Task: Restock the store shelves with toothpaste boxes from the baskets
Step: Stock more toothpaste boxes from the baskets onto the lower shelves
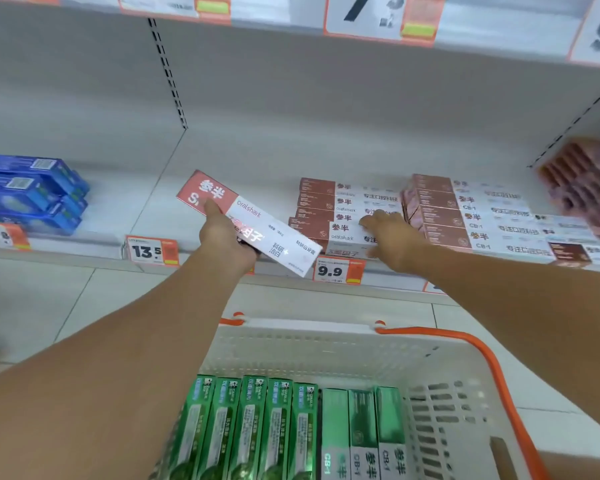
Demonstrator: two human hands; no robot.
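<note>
One long red-and-white toothpaste box [248, 221] is gripped by the left hand [227, 242], angled toward the bare white shelf [160, 209].
Right hand [392, 237], fingers spread, apparently steadies the stacked brown-and-white boxes [329, 209]; nothing is grasped.

Two bare forearms, uncovered along their whole visible length, no sleeve edge in view; left hand [227, 237] and right hand [392, 239] bare, ungloved; wrists plain, with no watch, band or bracelet visible; fingers without rings where seen; fingernail detail too blurred to tell
</note>
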